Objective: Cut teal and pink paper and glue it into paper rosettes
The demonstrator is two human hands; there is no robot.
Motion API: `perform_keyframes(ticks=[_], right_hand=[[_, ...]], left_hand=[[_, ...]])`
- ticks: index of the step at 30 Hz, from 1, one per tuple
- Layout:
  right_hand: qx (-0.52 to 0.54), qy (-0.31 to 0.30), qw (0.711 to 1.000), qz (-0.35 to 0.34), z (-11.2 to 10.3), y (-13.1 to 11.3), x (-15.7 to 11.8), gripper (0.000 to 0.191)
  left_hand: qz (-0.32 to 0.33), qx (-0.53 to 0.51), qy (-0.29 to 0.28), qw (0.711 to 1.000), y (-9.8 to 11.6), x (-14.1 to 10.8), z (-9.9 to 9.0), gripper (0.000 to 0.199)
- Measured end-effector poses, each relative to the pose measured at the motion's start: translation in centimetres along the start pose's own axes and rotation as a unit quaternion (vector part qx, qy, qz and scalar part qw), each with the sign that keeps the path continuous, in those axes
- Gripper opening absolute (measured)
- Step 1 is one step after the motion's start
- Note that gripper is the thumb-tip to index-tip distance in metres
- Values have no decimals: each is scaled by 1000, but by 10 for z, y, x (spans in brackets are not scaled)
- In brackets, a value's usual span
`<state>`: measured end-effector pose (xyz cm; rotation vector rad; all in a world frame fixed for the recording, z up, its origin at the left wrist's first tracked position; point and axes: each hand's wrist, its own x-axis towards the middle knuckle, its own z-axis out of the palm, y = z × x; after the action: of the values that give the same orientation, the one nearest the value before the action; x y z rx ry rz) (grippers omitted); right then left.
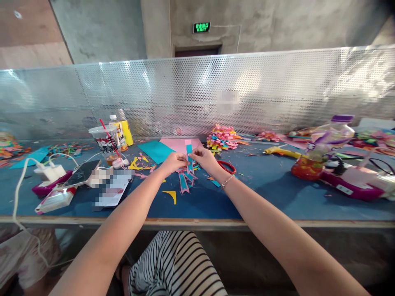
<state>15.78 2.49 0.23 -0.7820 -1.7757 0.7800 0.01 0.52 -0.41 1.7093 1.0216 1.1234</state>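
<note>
Between my two hands stands an upright blue and pink paper strip (189, 153). My left hand (176, 163) pinches its left edge, and my right hand (202, 158) pinches its right edge. Just below them, several blue and pink strips with notched ends (184, 183) lie on the blue tabletop (197, 205). Behind my hands are a blue sheet (157, 151) and a pink sheet (174, 144). Red-handled scissors (228, 167) rest partly under my right wrist.
A pile of folded paper pieces (222, 137) sits behind my right hand. To the left are a cup with a straw (106, 144), a phone (115, 190) and a power strip (52, 183). A yellow glue gun (282, 152) and a jug (311, 160) stand right. Someone's leg shows lower left.
</note>
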Motion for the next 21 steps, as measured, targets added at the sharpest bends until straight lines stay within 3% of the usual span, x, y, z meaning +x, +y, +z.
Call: perform_keyframes(ticks=[21], right_hand=[[28,-6,999,18,0,5,2,31]], left_hand=[[15,30,-23,999,7,-4,1,21]])
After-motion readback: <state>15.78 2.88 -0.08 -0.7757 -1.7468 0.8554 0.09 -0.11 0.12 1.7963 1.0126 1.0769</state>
